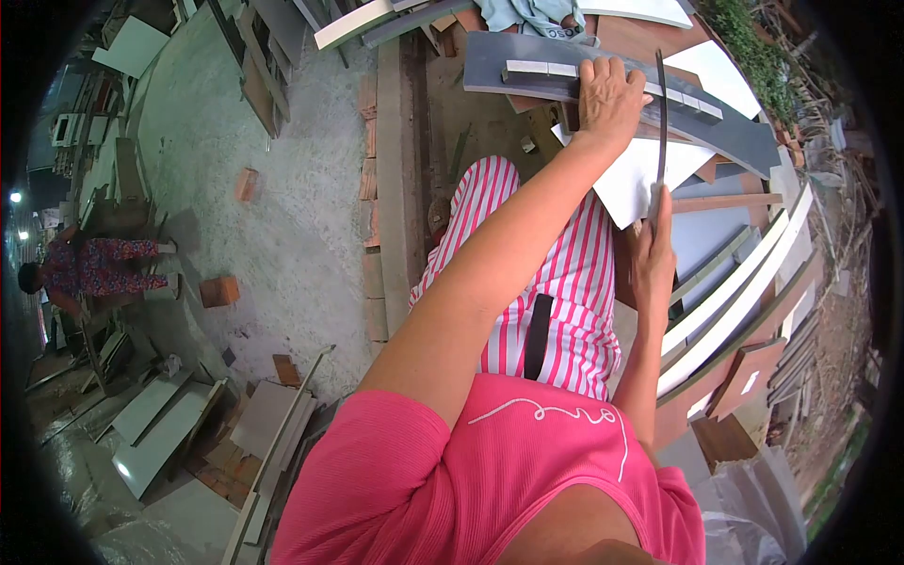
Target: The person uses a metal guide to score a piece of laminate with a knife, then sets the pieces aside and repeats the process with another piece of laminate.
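Note:
My left hand (pixel 610 94) lies flat, fingers closed, on a long grey slab (pixel 527 58) that rests across my knees and the stack beyond. A row of small pale tile pieces (pixel 541 69) lines the slab's top. Closer to me, my right hand (pixel 653 259) grips the lower end of a thin dark blade-like strip (pixel 661 122). The strip stands upright and reaches up past the fingers of my left hand to the slab. A white sheet (pixel 640 179) lies under the slab between both hands. My striped trousers (pixel 556 282) fill the middle.
Long white and brown tile strips (pixel 744 292) are stacked at the right. Bricks (pixel 218 290) lie on the concrete floor (pixel 282 188) at the left, with grey slabs (pixel 160 433) lower left. Another person (pixel 85 268) crouches at the far left. Rubble and plants sit at the upper right.

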Demonstrator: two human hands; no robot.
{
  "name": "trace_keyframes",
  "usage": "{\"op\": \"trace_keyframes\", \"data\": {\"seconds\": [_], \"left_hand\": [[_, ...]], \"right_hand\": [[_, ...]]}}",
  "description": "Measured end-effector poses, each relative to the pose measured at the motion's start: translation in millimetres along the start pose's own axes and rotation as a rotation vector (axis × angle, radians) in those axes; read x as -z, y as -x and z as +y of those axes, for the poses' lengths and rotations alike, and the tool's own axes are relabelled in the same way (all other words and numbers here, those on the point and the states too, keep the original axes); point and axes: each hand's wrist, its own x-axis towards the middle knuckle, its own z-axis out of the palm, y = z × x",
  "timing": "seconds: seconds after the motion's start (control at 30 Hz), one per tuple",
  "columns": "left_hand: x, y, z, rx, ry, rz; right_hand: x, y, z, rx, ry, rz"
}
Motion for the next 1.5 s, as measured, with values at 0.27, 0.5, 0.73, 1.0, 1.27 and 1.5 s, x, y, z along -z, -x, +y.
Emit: {"op": "trace_keyframes", "data": {"seconds": [0.27, 0.5, 0.73, 1.0, 1.27, 1.5], "left_hand": [[0, 0, -1, -0.018, -0.005, 0.024], [3, 0, -1, -0.007, -0.010, 0.012], [2, 0, 0, -0.015, -0.035, -0.004], [2, 0, 0, -0.011, -0.010, 0.008], [3, 2, 2, 0.012, -0.023, -0.011], [2, 1, 1, -0.002, -0.030, 0.003]], "right_hand": [[15, -13, -21, -0.081, -0.069, -0.082], [-2, -69, -25, 0.168, -0.127, 0.057], [5, 10, -6, -0.127, -0.065, -0.077], [10, -15, -13, 0.073, -0.031, 0.011], [2, -62, -21, 0.176, -0.140, 0.056], [7, 17, -1, -0.026, -0.044, -0.034]]}}
